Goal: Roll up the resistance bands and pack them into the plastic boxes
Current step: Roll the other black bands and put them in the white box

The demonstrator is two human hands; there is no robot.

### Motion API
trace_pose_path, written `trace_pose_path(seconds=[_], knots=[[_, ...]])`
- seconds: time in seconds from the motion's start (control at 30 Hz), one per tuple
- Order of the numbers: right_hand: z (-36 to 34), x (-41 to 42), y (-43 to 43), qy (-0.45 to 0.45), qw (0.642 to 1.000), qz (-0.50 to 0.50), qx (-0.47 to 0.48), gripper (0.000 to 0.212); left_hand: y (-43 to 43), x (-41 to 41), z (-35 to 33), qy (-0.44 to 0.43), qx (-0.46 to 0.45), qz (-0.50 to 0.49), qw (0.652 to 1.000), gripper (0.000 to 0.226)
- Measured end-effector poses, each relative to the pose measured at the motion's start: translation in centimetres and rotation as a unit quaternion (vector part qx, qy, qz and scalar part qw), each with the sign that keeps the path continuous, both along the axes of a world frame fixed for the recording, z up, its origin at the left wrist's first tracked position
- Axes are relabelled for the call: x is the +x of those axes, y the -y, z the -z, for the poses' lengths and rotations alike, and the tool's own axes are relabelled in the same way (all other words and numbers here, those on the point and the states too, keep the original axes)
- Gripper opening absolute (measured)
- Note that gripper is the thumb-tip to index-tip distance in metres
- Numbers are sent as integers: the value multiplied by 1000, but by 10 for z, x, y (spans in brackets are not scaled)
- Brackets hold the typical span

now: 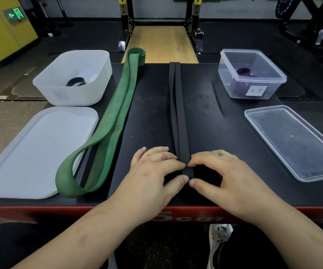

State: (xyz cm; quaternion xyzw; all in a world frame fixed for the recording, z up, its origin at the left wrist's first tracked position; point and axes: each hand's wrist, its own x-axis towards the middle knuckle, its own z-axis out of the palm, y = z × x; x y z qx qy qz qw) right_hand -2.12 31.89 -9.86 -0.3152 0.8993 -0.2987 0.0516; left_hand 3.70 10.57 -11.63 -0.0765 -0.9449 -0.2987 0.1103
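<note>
At the near edge of the worktop (215, 123), at 6 o'clock, both hands meet over the near end of the black band (178, 113). The left hand (156, 171) and the right hand (220, 171) are each curled, with thumb and forefinger tips closing on the strap from either side, so both are grasping it. From there the black band runs flat and doubled straight away toward 12 o'clock, and its far end reaches the far edge of the worktop.

The band looks like thin, soft rubber: light, limp and stretchy. It will probably grip itself rather than slip. It has no stiffness to hold a coil, so the roll will likely spring loose unless it is kept pinched. The near end is the sensible place to hold it. Thumbs under and fingers on top could tuck a tight first turn and walk it forward while keeping the two layers aligned.

The green band (118, 105) lies beside it toward 10 o'clock. It is wider, with an open loop at its near end and its far tip curled over. The white box (69, 96) at 10 o'clock holds a rolled dark band (76, 81), and its lid (40, 148) lies at 8 o'clock. The clear box (282, 78) at 2 o'clock holds a purple band (244, 71), with the clear lid (292, 140) at 4 o'clock.
</note>
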Motion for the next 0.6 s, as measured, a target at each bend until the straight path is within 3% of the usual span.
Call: trace_pose_path(seconds=[0.13,0.6], knots=[[3,0,-1,18,999,19,29,48,-1,-3,-1,6,2,-1,1000,50],[2,-12,4,-16,1000,-18,15,36,2,0,-5,31,17,26,999,40]])
